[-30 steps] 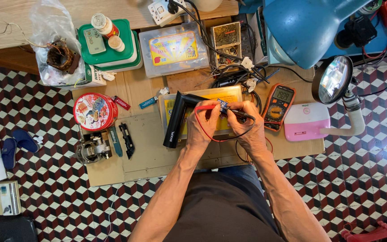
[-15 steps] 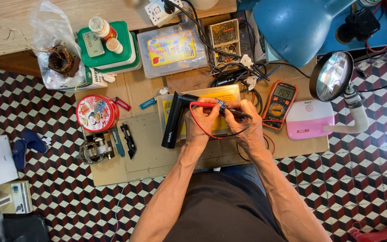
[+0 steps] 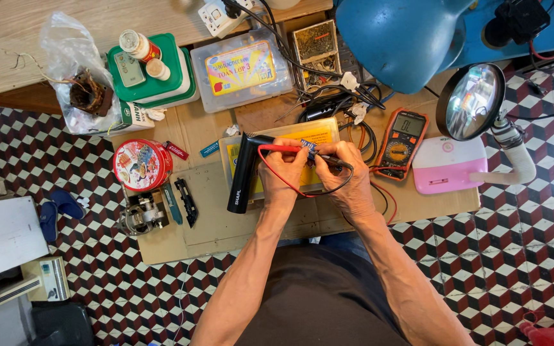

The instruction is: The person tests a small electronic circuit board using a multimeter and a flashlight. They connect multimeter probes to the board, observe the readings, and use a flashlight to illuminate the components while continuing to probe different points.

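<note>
My left hand [image 3: 281,168] holds a red test probe [image 3: 283,148] with its red lead looping below my hands. My right hand [image 3: 347,176] grips a black test probe [image 3: 328,160]. Both probe tips meet at a small blue part [image 3: 308,146] pinched between my fingers, over a yellow flat box [image 3: 315,134]. A black L-shaped hair dryer [image 3: 243,173] lies just left of my left hand. An orange and black multimeter [image 3: 401,142] sits to the right of my right hand, joined to the leads.
Cardboard sheet [image 3: 206,218] covers the patterned floor. On it are a round red tin [image 3: 141,164], a small metal motor part [image 3: 139,214], a pink and white box [image 3: 447,165] and a magnifier lamp [image 3: 472,109]. Green-lidded containers [image 3: 152,74], a clear parts box [image 3: 242,70] and tangled cables [image 3: 335,96] lie behind.
The view has shifted slightly. My hands stay together over the yellow box with the probes held at the same spot.
</note>
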